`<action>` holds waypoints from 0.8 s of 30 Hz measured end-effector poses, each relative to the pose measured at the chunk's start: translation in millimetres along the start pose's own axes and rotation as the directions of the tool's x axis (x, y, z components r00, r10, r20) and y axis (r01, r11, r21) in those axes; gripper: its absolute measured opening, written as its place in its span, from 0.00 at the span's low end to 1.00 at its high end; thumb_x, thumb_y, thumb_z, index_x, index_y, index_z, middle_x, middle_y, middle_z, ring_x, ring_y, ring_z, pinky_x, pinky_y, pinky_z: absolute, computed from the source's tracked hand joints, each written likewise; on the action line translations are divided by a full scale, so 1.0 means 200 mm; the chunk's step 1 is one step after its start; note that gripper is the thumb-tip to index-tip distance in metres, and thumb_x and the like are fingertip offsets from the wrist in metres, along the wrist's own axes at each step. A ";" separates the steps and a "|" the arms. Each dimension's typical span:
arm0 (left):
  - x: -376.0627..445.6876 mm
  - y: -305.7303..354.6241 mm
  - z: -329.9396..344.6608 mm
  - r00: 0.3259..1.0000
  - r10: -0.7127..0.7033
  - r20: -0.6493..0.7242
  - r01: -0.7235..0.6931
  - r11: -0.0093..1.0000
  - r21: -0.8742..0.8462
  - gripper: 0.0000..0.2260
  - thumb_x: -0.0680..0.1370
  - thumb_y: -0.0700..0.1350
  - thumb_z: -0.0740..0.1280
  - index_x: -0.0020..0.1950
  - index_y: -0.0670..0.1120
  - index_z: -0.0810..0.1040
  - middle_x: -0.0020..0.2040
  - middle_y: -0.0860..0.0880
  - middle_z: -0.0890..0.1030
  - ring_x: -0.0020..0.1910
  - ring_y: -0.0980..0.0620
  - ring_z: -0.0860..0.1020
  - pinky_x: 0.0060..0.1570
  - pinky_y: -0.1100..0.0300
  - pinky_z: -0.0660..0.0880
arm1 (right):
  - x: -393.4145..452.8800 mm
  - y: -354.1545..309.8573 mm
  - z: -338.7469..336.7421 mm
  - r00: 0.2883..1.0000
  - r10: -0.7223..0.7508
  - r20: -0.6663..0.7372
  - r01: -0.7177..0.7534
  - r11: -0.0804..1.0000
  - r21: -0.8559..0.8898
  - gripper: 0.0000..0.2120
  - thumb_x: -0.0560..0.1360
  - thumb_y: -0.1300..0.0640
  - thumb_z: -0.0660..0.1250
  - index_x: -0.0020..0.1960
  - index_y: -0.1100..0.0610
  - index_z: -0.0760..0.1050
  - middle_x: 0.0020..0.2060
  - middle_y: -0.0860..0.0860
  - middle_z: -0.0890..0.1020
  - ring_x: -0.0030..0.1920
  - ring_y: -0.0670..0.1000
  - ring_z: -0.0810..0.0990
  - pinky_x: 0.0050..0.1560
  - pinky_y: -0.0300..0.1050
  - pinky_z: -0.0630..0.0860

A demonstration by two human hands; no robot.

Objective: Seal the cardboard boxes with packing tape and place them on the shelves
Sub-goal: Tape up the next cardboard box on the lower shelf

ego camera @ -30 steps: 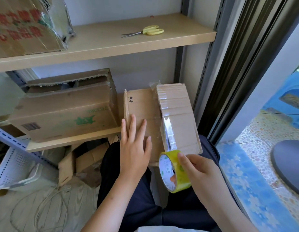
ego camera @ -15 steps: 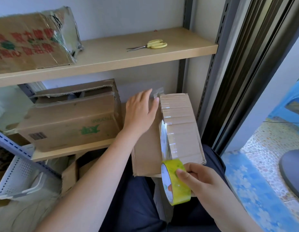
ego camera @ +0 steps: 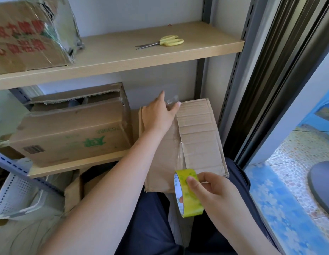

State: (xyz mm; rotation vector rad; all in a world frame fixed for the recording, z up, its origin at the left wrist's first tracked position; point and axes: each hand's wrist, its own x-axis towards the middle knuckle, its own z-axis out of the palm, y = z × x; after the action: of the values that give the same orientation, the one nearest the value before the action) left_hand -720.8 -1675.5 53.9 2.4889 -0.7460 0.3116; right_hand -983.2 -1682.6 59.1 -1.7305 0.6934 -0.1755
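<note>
the cardboard box [ego camera: 197,137] rests on the lap, far end at the lower shelf [ego camera: 71,163]; creased flaps, clear tape along the seam. left hand [ego camera: 157,116] presses its far end, fingers straight. right hand [ego camera: 213,192] grips the yellow tape roll [ego camera: 187,193]. writing unreadable.

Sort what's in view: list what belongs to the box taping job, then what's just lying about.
In the job:
cardboard box on the lap
yellow tape roll
left hand
right hand
shelves

Lying about:
scissors
white basket

Scissors [ego camera: 161,42] on upper shelf [ego camera: 114,57], tape roll [ego camera: 187,193] before lap box [ego camera: 193,144]
</note>
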 end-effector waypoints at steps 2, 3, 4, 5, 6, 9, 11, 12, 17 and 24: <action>0.00 -0.02 0.01 0.997 0.081 -0.006 -0.081 0.997 0.003 0.28 0.81 0.63 0.58 0.79 0.54 0.60 0.58 0.54 0.81 0.56 0.52 0.79 0.60 0.51 0.71 | 0.00 0.01 -0.03 0.999 -0.047 -0.009 0.046 0.996 -0.070 0.15 0.77 0.44 0.68 0.41 0.56 0.80 0.32 0.51 0.84 0.35 0.51 0.83 0.42 0.50 0.80; -0.01 -0.03 0.02 0.987 0.158 -0.036 -0.157 0.987 0.043 0.25 0.82 0.61 0.57 0.78 0.56 0.63 0.55 0.54 0.80 0.54 0.51 0.79 0.58 0.50 0.71 | -0.01 0.01 -0.04 0.998 -0.063 0.006 0.063 0.992 -0.113 0.18 0.76 0.42 0.68 0.40 0.57 0.79 0.32 0.53 0.84 0.35 0.53 0.83 0.41 0.50 0.79; -0.03 -0.05 0.03 0.971 0.230 -0.062 -0.223 0.969 0.104 0.21 0.83 0.60 0.56 0.75 0.59 0.68 0.53 0.54 0.80 0.53 0.50 0.78 0.55 0.51 0.70 | -0.02 0.01 -0.05 0.997 -0.070 0.034 0.074 0.988 -0.137 0.20 0.75 0.40 0.68 0.41 0.58 0.79 0.34 0.54 0.84 0.37 0.54 0.83 0.43 0.52 0.80; -0.04 -0.06 0.03 0.956 0.281 -0.080 -0.265 0.951 0.161 0.19 0.83 0.59 0.54 0.71 0.59 0.73 0.52 0.54 0.79 0.52 0.50 0.78 0.52 0.51 0.69 | -0.03 0.00 -0.05 0.995 -0.075 0.067 0.083 0.989 -0.126 0.22 0.74 0.38 0.68 0.42 0.59 0.79 0.35 0.55 0.85 0.39 0.54 0.84 0.46 0.55 0.81; -0.05 -0.07 0.03 0.947 0.308 -0.088 -0.285 0.936 0.208 0.19 0.83 0.59 0.53 0.69 0.59 0.76 0.51 0.54 0.79 0.52 0.49 0.77 0.50 0.52 0.68 | -0.04 0.00 -0.04 0.991 -0.079 0.104 0.087 0.993 -0.083 0.23 0.73 0.37 0.68 0.43 0.59 0.80 0.36 0.54 0.85 0.41 0.53 0.85 0.49 0.56 0.81; -0.06 -0.09 0.02 0.936 0.350 -0.024 -0.330 0.903 0.277 0.24 0.83 0.62 0.48 0.71 0.58 0.74 0.55 0.55 0.78 0.55 0.50 0.75 0.50 0.52 0.67 | -0.09 0.00 0.00 0.980 -0.045 0.194 0.026 0.995 0.096 0.22 0.73 0.38 0.64 0.46 0.58 0.82 0.38 0.50 0.87 0.44 0.46 0.86 0.56 0.51 0.79; -0.06 -0.10 0.01 0.917 0.398 0.031 -0.387 0.866 0.315 0.25 0.83 0.63 0.47 0.74 0.57 0.70 0.61 0.55 0.78 0.60 0.50 0.74 0.53 0.51 0.68 | -0.12 0.04 0.00 0.985 -0.013 0.173 -0.011 0.991 0.136 0.21 0.73 0.40 0.59 0.47 0.54 0.83 0.38 0.46 0.87 0.45 0.41 0.85 0.53 0.37 0.75; -0.07 -0.11 0.00 0.908 0.415 0.051 -0.408 0.853 0.326 0.25 0.83 0.62 0.47 0.75 0.56 0.68 0.64 0.55 0.77 0.62 0.50 0.74 0.54 0.51 0.68 | -0.13 0.05 0.00 0.992 -0.008 0.130 -0.008 0.992 0.122 0.20 0.74 0.40 0.59 0.45 0.52 0.83 0.37 0.45 0.87 0.42 0.39 0.84 0.48 0.33 0.72; -0.05 -0.11 0.00 0.913 0.389 0.121 -0.406 0.853 0.328 0.25 0.83 0.62 0.47 0.77 0.56 0.65 0.67 0.55 0.76 0.67 0.50 0.72 0.58 0.49 0.69 | -0.19 0.13 0.01 0.993 0.112 0.049 -0.109 0.993 -0.051 0.22 0.79 0.43 0.57 0.33 0.54 0.73 0.28 0.45 0.84 0.28 0.37 0.78 0.34 0.31 0.70; -0.07 -0.08 0.00 0.921 0.366 0.131 -0.388 0.883 0.264 0.24 0.85 0.59 0.48 0.81 0.55 0.55 0.76 0.52 0.66 0.75 0.49 0.63 0.69 0.48 0.63 | -0.22 0.25 0.05 0.986 0.128 0.109 -0.125 0.991 -0.039 0.14 0.79 0.43 0.62 0.40 0.51 0.76 0.32 0.45 0.85 0.37 0.40 0.83 0.42 0.31 0.74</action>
State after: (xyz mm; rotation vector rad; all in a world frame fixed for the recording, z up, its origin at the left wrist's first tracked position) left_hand -723.9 -1657.7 43.3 2.6188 -1.3086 0.4940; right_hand -1032.3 -1657.5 20.0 -1.7071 0.7250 0.0200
